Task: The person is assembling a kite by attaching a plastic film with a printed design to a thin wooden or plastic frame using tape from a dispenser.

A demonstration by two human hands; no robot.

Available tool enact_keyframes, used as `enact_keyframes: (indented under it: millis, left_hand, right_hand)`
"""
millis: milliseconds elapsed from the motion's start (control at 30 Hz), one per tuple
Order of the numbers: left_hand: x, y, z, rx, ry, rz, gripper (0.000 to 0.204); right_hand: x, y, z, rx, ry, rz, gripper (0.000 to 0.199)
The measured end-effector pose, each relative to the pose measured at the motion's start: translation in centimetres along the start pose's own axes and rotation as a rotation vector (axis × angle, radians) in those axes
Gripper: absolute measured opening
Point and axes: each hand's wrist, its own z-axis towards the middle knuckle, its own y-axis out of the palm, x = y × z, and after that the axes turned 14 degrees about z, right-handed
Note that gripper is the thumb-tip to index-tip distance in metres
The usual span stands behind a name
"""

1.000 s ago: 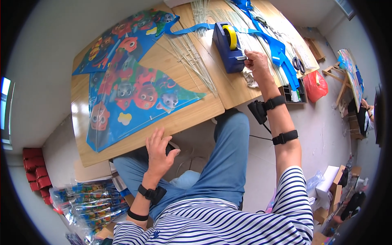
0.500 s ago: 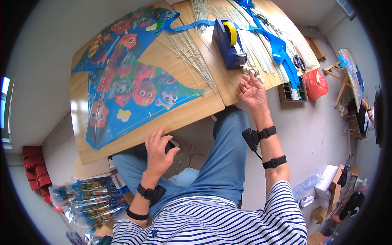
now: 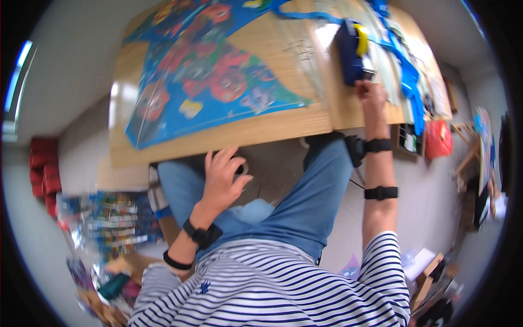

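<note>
Motion blur smears the bright, glare-spotted table [image 3: 239, 132].

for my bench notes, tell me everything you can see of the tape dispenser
The tape dispenser has a dark blue body, seemingly plastic, with a yellow ring toward its far end. It stands upright on the wooden table, right of the printed sheet. The right hand is at its near end; blur hides whether they touch.

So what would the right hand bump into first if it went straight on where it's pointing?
The right hand would probably meet the dark blue tape dispenser first; it's so close that blur hides whether they touch.
</note>
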Motion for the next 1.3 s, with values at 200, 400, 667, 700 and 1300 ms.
enact_keyframes:
  millis: [200, 400, 667, 700, 1300]
  left_hand:
    - [-1.4, -0.2, -1.3, -0.007, -0.106, -0.045, 0.035]
    - [-3.1, -0.3, -1.9, 0.04, -0.103, -0.035, 0.036]
    - [-4.1, -0.3, 0.6, 0.155, -0.079, 0.037, 0.034]
    - [-4.2, -0.3, 0.8, 0.148, -0.082, 0.048, 0.033]
    - [-5.7, 0.9, 3.9, 0.163, 0.023, 0.054, 0.028]
  right_hand:
    - [0.0, -2.4, 0.0, 0.084, 0.04, -0.736, 0.011]
    - [3.6, 10.2, -9.6, -0.878, 0.003, -0.872, 0.008]
    - [12.9, 19.9, -16.5, -1.715, -0.35, -1.301, 0.006]
    - [13.5, 20.5, -16.6, -1.795, -0.384, -1.402, 0.006]
    - [16.3, 22.0, -16.7, -1.972, -0.444, -1.501, 0.009]
